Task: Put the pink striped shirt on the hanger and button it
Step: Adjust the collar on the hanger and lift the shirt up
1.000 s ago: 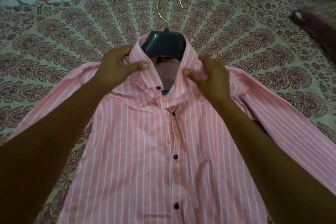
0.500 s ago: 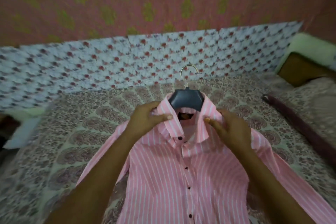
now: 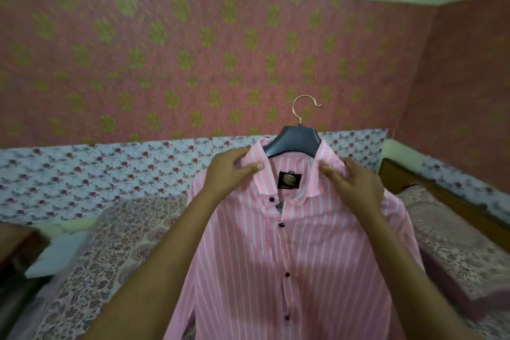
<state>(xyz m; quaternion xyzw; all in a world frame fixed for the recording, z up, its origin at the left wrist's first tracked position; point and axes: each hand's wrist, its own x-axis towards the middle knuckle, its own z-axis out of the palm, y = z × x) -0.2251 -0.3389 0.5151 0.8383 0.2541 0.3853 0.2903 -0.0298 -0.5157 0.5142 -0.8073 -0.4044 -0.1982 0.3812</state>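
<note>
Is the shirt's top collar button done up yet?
No, the collar lies open around the label, its top button unfastened.

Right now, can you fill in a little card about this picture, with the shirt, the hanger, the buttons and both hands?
Shirt: pink striped shirt, on the dark hanger, held up over the bed
Hanger: sits inside the collar; its gold hook hangs on nothing
Buttons: front buttons look done up; the collar button is open
Left hand: left hand pinches the collar on its own side
Right hand: right hand grips the collar's other side
Behind: pink wall with gold flowers
</note>
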